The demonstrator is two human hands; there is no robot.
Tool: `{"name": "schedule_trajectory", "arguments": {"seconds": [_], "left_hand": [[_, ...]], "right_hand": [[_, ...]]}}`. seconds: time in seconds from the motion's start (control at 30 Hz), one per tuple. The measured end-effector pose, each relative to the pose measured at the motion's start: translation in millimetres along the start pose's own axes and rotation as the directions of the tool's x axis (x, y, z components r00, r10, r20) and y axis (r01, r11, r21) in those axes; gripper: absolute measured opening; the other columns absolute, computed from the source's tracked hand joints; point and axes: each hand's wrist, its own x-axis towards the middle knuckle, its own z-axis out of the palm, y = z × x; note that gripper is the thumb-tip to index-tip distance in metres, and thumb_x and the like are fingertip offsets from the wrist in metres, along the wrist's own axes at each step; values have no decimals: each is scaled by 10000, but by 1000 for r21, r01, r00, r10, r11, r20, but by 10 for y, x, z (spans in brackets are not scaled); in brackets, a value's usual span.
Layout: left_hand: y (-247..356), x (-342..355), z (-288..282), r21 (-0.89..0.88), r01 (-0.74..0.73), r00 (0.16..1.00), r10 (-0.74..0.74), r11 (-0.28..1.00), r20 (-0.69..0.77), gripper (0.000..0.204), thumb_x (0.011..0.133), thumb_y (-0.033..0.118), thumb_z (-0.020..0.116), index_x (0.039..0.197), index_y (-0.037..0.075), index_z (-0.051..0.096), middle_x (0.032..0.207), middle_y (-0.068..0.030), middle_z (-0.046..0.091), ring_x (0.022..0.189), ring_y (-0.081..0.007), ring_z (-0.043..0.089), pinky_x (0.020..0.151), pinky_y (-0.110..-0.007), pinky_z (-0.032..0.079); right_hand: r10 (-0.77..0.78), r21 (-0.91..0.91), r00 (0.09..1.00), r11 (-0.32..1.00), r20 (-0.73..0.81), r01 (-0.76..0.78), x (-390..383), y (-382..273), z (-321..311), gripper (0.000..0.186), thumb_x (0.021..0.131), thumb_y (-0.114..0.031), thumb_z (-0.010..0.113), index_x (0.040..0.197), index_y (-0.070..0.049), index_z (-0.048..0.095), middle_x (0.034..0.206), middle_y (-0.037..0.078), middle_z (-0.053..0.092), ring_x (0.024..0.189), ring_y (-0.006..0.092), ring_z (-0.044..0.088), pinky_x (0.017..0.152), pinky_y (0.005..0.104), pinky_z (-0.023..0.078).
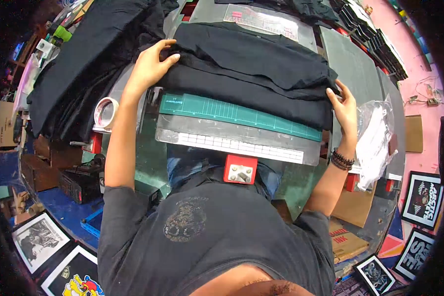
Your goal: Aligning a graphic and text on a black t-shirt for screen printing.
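Observation:
A black T-shirt (251, 59) lies folded into a wide band in front of me, with a small neck label along its far edge. My left hand (152, 66) holds its left end, thumb and forefinger curved at the cloth edge. At the right end, my right hand (344, 106) grips the folded edge between thumb and fingers; some fingertips are hidden by the cloth. Under the shirt's near side a green gridded cutting mat (232, 116) shows, on a grey platen (192, 126) with a white ruler strip (241, 146).
Black garments (89, 64) are heaped on the left. A tape roll (106, 112) stands beside my left forearm. A clear plastic bag (375, 143) lies right of my right hand. Another grey platen (350, 64) extends at the far right. A red clamp block (240, 169) juts toward my waist.

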Motion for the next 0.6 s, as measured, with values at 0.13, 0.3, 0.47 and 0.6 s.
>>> {"name": "schedule_trajectory", "arguments": {"seconds": [0.13, 0.3, 0.47, 0.6], "left_hand": [[81, -6, 17, 101, 20, 1000, -20, 995, -2, 431, 926, 271, 779, 1312, 92, 715, 1146, -151, 760, 967, -255, 741, 891, -378, 569], [297, 45, -108, 163, -31, 1000, 31, 986, 7, 277, 946, 205, 753, 1177, 54, 734, 1079, -141, 725, 924, -261, 706, 843, -376, 554], [777, -270, -1043, -188, -151, 973, 179, 971, 146, 196, 964, 156, 708, 1022, -20, 644, 1147, -89, 642, 1059, -193, 616, 914, -324, 484], [1010, -797, -1917, -547, -463, 741, 643, 697, 193, 195, 871, 217, 750, 834, 40, 676, 854, -66, 687, 745, -183, 617, 682, -317, 474]], "right_hand": [[-171, -118, 984, 979, -46, 164, -33, -72, 63, 526, 936, -271, 826, 1382, -30, 686, 934, 34, 688, 782, 78, 567, 721, 244, 495], [-104, -97, 994, 990, -33, 100, -10, -276, -81, 404, 930, -281, 813, 1237, -24, 754, 805, 39, 707, 690, 95, 584, 658, 282, 484], [-153, 85, 987, 985, 50, 149, -603, -562, -1029, 187, 954, -152, 762, 984, 30, 732, 808, 7, 683, 751, 80, 586, 675, 257, 447], [-753, 274, 654, 646, 74, 713, -1276, -404, -1857, 261, 802, -274, 830, 820, -41, 715, 656, 40, 585, 598, 191, 572, 598, 317, 446]]}}
